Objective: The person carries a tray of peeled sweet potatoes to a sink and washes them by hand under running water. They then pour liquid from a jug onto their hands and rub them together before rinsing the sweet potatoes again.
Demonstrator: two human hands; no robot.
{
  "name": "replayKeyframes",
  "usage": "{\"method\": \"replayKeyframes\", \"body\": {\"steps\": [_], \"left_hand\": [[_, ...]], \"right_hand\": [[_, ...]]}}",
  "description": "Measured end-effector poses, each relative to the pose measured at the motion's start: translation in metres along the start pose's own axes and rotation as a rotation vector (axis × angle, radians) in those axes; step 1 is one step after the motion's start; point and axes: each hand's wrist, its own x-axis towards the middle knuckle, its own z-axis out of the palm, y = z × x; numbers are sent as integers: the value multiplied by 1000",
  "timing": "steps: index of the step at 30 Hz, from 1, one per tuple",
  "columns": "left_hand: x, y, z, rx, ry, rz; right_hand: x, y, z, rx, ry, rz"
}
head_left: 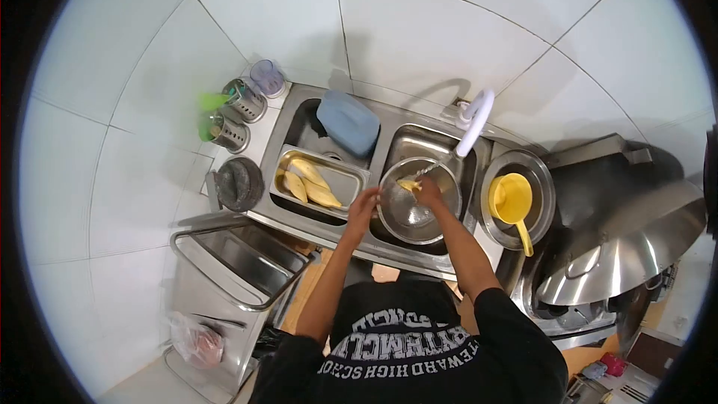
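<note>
My right hand (428,191) is closed on a yellow piece of food (408,185) over a round metal bowl (413,233) in the right sink basin. Water runs from the white faucet (476,121) into the bowl beside that hand. At the bowl's left rim is my left hand (366,203), its fingers near or on the rim; their exact grip is too small to tell. Left of it, several peeled yellow pieces (313,179) lie in a rectangular metal tray (348,175) set over the left basin.
A blue container (348,123) stands in the left basin. Right of the sink, a yellow dipper (511,198) rests in a metal basin (546,198). Further right is a large metal lid (628,254). A stone mortar (239,183) and utensil holders (245,101) are at the left.
</note>
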Motion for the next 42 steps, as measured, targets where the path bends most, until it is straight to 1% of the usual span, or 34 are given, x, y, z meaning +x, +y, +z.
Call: {"method": "replayKeyframes", "body": {"steps": [1,2,4,5,6,8,10,12,13,15,16,17,18,19,21,22,24,25,27,28,29,30,31,32,34,35,36,37,38,39,40,41,42], "left_hand": [[-16,-4,-13,-52,91,-6],[-36,-3,-25,-31,162,-28],[-71,-8,-50,11,273,-46],[-84,-14,-61,32,314,-41],[-94,-16,-69,41,328,-46],[-107,-18,-76,39,411,-69],[-105,-18,-69,42,432,-58],[-90,-19,-57,19,358,-70],[-79,-21,-49,13,359,-62],[-48,-24,-27,7,233,-157],[-31,-30,-17,-30,156,-141],[-15,-34,-5,-66,81,-124],[1,-31,10,-23,31,-143],[16,-27,25,22,-19,-162],[49,-36,44,118,-179,-74],[64,-41,55,119,-179,-66],[90,-44,80,328,-214,168],[96,-27,90,322,-219,181],[103,14,112,20,-240,-174],[114,22,118,17,-242,-164],[126,29,126,-43,-146,-139],[132,32,132,-105,-49,-117],[127,32,139,-120,-125,-81],[123,33,143,-132,-201,-42],[82,83,166,11,-334,-167],[89,73,168,9,-328,-167],[104,55,168,114,-303,14],[109,63,169,219,-277,199],[114,72,165,211,-274,205],[103,111,157,-80,-202,-131],[95,133,153,-368,-127,-466],[91,122,159,-273,-114,-220],[98,99,165,-277,-109,-214]], "right_hand": [[-2,3,13,-292,24,-33],[-4,2,22,-271,13,-36],[-10,-5,28,-609,121,-46],[-8,-7,29,-612,42,-18],[-6,-8,32,-603,31,-26],[-2,1,35,-688,-7,-37],[-1,4,35,-749,-12,-64],[-7,3,26,-485,-46,-34],[-12,-5,17,-491,-41,-39],[-21,-20,-2,-252,-64,105],[-23,-20,-8,-262,-59,98],[-22,-15,-9,-207,-94,108],[-20,-9,-8,-150,-130,117],[-19,0,-6,-156,-127,108],[-14,14,3,-84,-22,-5],[-7,17,10,-85,-17,-11],[3,18,14,466,18,-71],[-3,-3,2,458,29,-78],[-41,-95,-40,1350,159,174],[-60,-131,-61,1345,160,165],[-78,-165,-80,1253,175,48],[-86,-182,-89,1158,186,-63],[-81,-183,-103,1198,85,-81],[-79,-183,-120,1383,7,113],[-88,-194,-132,1392,4,82],[-92,-197,-135,1398,6,63],[-96,-200,-137,1402,8,42],[-96,-202,-140,1405,13,16],[-96,-202,-143,1403,19,-7],[-96,-204,-133,1306,138,-62],[-93,-203,-118,1208,256,-117],[-80,-192,-116,1201,252,-124],[-61,-175,-118,1326,254,-77]]}}
